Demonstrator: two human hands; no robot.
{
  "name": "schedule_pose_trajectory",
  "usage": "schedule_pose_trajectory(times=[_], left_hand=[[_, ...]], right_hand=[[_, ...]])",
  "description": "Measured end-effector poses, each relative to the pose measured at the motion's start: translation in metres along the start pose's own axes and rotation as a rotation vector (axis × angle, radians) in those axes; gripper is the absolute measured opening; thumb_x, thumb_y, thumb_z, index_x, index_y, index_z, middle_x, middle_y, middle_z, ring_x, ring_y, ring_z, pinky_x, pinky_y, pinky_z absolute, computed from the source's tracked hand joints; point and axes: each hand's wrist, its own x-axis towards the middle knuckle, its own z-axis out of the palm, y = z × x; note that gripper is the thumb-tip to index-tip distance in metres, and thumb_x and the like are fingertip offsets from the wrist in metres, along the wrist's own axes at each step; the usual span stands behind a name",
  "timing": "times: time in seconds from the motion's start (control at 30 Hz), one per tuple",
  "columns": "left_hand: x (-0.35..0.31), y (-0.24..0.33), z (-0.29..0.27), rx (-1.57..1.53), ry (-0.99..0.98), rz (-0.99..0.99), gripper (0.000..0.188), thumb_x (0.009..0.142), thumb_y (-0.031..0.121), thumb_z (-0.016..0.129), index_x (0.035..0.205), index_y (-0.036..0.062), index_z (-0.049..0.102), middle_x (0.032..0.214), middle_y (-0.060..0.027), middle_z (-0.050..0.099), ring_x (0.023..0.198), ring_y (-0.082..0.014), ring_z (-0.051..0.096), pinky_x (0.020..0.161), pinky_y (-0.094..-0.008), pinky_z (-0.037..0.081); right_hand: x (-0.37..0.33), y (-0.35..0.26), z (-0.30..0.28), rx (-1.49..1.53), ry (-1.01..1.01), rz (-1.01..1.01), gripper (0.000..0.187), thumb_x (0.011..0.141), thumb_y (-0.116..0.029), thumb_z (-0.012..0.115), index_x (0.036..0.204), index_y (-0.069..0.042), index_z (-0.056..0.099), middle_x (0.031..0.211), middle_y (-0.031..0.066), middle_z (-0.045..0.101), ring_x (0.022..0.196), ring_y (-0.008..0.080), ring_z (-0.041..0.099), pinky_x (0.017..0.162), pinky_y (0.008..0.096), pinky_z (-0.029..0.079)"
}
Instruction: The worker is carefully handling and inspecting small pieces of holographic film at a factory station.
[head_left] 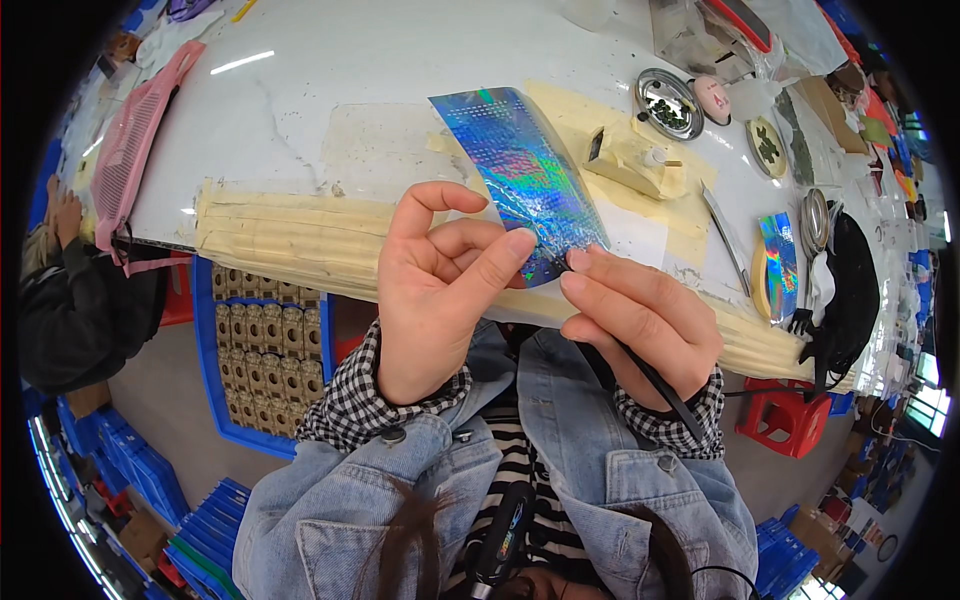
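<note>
A shiny blue holographic sheet [520, 150], with rows of small marks across it, slants over the table edge in front of me. My left hand [435, 275] pinches its lower left edge between thumb and fingers, with the index finger curled above. At the lower right corner my right hand [645, 315] has its thumb and fingertips pressed together on the sheet. Whether a tiny piece sits between those fingertips is hidden. A thin black strip [655, 380] runs below my right hand toward the cuff.
Right of the sheet stand a tape-covered block [635, 165], metal tweezers [728, 240] and a metal dish [670, 105] of small dark pieces. A pink basket [145, 150] lies far left. Below the table's padded edge [290, 225] is a blue crate [210, 350] of metallic parts. A person [80, 300] sits left.
</note>
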Motion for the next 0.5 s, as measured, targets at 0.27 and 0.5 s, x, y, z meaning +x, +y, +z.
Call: schedule_pose_trajectory(times=[0.27,0.5], left_hand=[[0.001,0.000,0.000,-0.046,0.010,-0.048,0.034,0.084,-0.001,0.065,0.109,0.0039,0.042,0.082,-0.0097,0.067,0.072,-0.0102,0.063,0.063,-0.0216,0.050],[0.004,-0.001,0.001,-0.129,0.027,-0.135,0.033,0.085,0.002,0.066,0.108,0.0058,0.043,0.083,-0.0098,0.068,0.074,-0.0111,0.064,0.063,-0.0227,0.052]], right_hand=[[0.001,0.005,0.002,-0.142,0.019,-0.156,0.032,0.071,-0.011,0.075,0.100,0.001,0.066,0.092,0.0138,0.065,0.084,0.0256,0.067,0.076,0.0352,0.058],[0.001,0.008,0.007,-0.218,0.043,-0.242,0.030,0.073,-0.012,0.074,0.100,0.001,0.067,0.095,0.0147,0.065,0.085,0.0265,0.067,0.075,0.0363,0.058]])
